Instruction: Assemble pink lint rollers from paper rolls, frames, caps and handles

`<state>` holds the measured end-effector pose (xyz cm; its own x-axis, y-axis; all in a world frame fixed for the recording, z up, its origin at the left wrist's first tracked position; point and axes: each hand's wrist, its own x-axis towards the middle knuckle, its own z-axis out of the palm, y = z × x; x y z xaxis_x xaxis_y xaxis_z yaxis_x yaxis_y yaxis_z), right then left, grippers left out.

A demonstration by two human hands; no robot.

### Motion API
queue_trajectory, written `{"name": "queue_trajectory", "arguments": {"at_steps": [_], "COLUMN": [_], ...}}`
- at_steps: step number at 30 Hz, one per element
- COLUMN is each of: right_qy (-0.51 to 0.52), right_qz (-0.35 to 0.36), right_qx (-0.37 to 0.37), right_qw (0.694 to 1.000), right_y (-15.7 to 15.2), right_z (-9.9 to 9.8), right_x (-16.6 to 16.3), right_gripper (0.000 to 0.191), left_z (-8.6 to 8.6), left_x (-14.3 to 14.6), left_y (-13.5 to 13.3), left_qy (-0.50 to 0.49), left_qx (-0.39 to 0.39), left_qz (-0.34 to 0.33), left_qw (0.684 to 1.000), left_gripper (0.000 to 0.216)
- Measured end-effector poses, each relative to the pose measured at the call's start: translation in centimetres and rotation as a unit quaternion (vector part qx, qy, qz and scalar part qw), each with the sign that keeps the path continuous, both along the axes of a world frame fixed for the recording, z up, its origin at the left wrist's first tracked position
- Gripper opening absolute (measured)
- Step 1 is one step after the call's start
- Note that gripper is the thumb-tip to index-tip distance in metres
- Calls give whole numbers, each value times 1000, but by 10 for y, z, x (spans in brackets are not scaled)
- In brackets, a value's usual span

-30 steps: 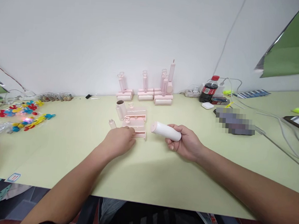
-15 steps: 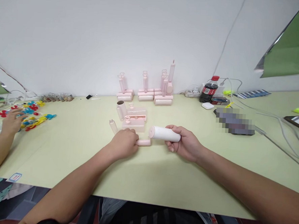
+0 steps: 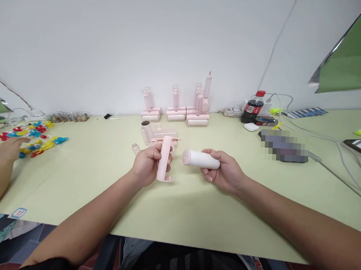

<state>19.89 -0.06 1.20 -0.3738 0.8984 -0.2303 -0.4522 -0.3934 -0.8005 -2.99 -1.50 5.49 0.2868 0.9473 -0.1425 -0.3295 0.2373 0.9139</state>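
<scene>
My left hand (image 3: 146, 164) is closed around a pink plastic holder piece (image 3: 164, 158), held upright just above the table. My right hand (image 3: 224, 171) grips a white roll (image 3: 201, 159) that lies sideways, its open end pointing left toward the pink piece. The two parts are a short gap apart. Just behind my hands lie more pink parts (image 3: 162, 136), a brown-cored tube (image 3: 145, 131) and a small clear tube (image 3: 135, 148).
Assembled pink rollers (image 3: 177, 110) stand at the wall. A cola bottle (image 3: 251, 107), power strip, cables and a blurred object (image 3: 283, 146) lie right. Another person's hand (image 3: 8, 148) rests by coloured flower pieces (image 3: 35, 138) at left. The pale green table (image 3: 182, 208) edge runs near me.
My left hand has lifted the pink piece off the table and turned it upright. The right hand with the white roll has barely moved. The other person's hand shifted slightly.
</scene>
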Motion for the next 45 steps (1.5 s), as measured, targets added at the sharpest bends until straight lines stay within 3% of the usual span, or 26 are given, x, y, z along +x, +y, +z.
{"name": "queue_trajectory", "arguments": {"at_steps": [4, 11, 18, 24, 36, 45], "right_qy": [-25, -71, -98, -117, -131, -193], "right_qz": [59, 91, 90, 90, 141, 176], "right_qx": [22, 44, 50, 43, 56, 94], "right_qw": [998, 992, 990, 988, 980, 961], "right_y": [-4, -11, -13, -11, -14, -14], "right_z": [-7, -8, -9, -10, -6, -7], "right_x": [-1, -8, -8, -9, -9, -9], "right_gripper": [19, 20, 16, 17, 27, 21], "left_z": [-1, -2, -12, -11, -16, -29], "left_x": [4, 15, 21, 22, 31, 41], "left_y": [-3, -11, -14, -14, -18, -20], "left_qy": [-68, -44, 32, 126, 131, 128], "left_qx": [-29, -52, 23, 39, -51, -32], "left_qz": [3, -9, -9, 65, -49, -74], "left_qw": [997, 998, 999, 989, 989, 989], "left_gripper": [32, 23, 37, 27, 35, 35]}}
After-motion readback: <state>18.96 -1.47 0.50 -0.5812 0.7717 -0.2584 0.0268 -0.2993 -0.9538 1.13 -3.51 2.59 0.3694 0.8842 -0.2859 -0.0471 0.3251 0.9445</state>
